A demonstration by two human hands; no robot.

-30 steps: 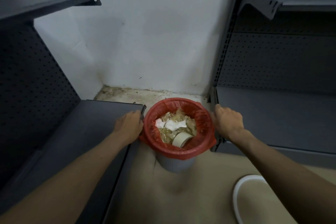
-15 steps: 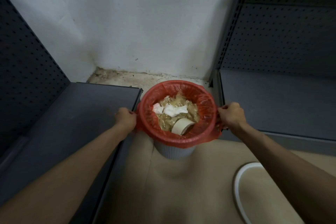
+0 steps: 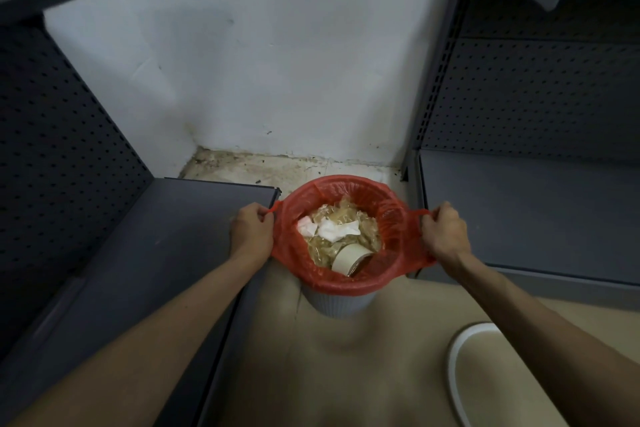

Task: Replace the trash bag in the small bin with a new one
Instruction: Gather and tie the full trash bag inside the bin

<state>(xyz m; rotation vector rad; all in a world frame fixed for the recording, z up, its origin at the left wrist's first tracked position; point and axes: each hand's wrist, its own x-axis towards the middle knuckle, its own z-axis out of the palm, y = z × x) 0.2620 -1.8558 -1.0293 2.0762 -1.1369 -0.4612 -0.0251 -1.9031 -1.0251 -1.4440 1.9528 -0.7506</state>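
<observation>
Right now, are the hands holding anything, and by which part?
Both grip the red bag: left hand and right hand on its side handles.

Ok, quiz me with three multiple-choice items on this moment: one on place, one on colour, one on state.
1. Where does the small grey ribbed bin stand?
A. on the left shelf
B. on the floor between two shelf units
C. on a table

2. What colour is the thin plastic bag lining it?
A. red
B. black
C. blue

3. What are the hands doing?
A. hanging idle
B. each pinching a bag handle
C. lifting the bin

Key: 1 B, its base sits on beige floor; 2 A, red film folds over the rim; 3 B, left hand and right hand curl round the stretched handles.
</observation>
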